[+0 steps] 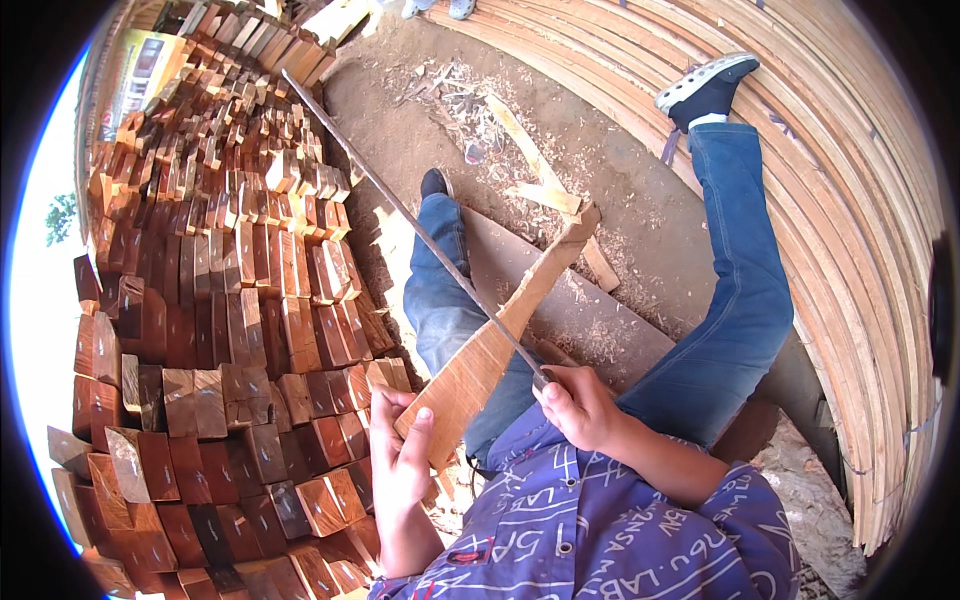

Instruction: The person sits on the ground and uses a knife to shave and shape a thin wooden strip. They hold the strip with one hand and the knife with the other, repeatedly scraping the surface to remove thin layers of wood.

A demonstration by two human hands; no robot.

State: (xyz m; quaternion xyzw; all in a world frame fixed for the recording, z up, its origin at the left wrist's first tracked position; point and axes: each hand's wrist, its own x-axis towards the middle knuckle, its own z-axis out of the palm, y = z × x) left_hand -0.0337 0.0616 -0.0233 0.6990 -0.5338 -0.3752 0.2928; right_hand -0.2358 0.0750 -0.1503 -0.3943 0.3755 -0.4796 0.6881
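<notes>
If the left fingers gripping the shaped board slacken, the long rod clasped by right fingers could skid.

The tan, tapering wooden piece has a matt, grained face. The long, thin, brownish-grey rod-shaped tool looks like dull metal. Reddish-brown rectangular wooden blocks show mostly matt, uneven ends; long, pale, flat wooden boards look matt too. The blue denim trousers and purple printed cloth shirt are matt, the brown earth ground rough.
</notes>
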